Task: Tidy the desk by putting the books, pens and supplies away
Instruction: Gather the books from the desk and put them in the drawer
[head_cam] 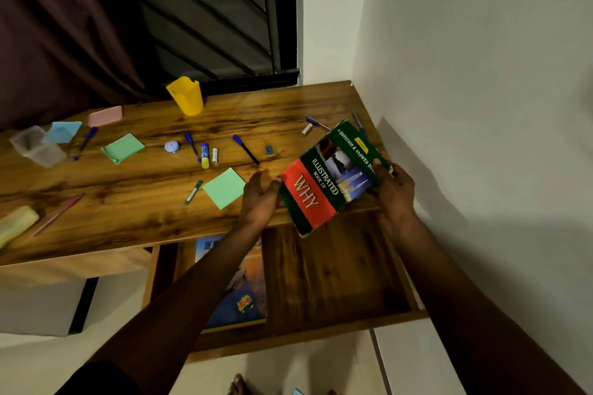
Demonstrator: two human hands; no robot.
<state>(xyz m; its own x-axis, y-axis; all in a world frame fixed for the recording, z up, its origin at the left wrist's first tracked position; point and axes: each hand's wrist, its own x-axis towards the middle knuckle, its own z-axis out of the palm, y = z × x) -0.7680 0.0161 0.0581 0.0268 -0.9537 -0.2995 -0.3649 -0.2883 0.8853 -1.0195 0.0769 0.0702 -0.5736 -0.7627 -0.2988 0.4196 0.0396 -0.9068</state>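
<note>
A green and red book [330, 179] titled "Illustrated Book of Why" is held tilted over the desk's front right edge, above an open wooden drawer [337, 279]. My left hand [260, 199] grips its left edge and my right hand [394, 189] grips its right edge. A blue book [244, 295] lies flat in the drawer's left half, partly hidden by my left arm. Several blue pens [245, 149], a glue stick [205, 155] and green sticky-note pads [224, 187] lie scattered on the wooden desk [128, 221].
A yellow cup [187, 95] stands at the back. A clear plastic container [37, 146], a pink case [106, 115] and a blue pad [62, 131] sit at the left. A pink pen [57, 215] and a yellow pouch [16, 224] lie front left. White walls close off the right side.
</note>
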